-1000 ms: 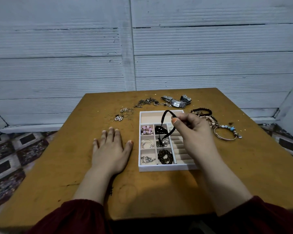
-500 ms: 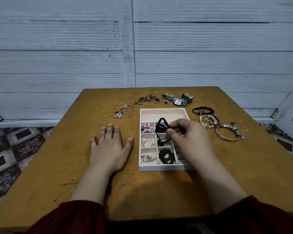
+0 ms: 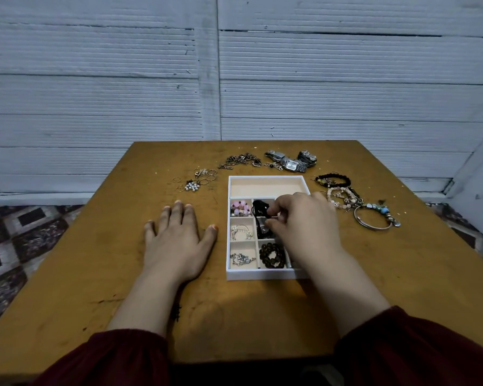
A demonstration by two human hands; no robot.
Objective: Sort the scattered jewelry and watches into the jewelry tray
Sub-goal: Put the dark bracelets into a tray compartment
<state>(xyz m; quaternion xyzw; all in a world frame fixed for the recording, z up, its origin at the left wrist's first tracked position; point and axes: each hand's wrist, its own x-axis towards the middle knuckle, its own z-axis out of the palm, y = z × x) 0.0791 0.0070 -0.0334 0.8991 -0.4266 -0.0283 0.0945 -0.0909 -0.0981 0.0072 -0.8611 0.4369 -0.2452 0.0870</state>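
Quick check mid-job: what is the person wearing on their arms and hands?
Dark red sleeves, the left sleeve and the right sleeve, end in gathered cuffs partway up the forearms. The left hand and right hand are bare: no gloves, rings or wristwatch show. The nails look painted orange.

1. We see the right hand [image 3: 301,218] over the jewelry tray [image 3: 262,274], its curled fingers pinching a black cord [image 3: 258,207] in a middle compartment
2. The left hand [image 3: 176,235] lies flat on the table [image 3: 262,316], just left of the tray
3. Beyond the tray lie watches [image 3: 292,165], to its right bracelets [image 3: 343,197]
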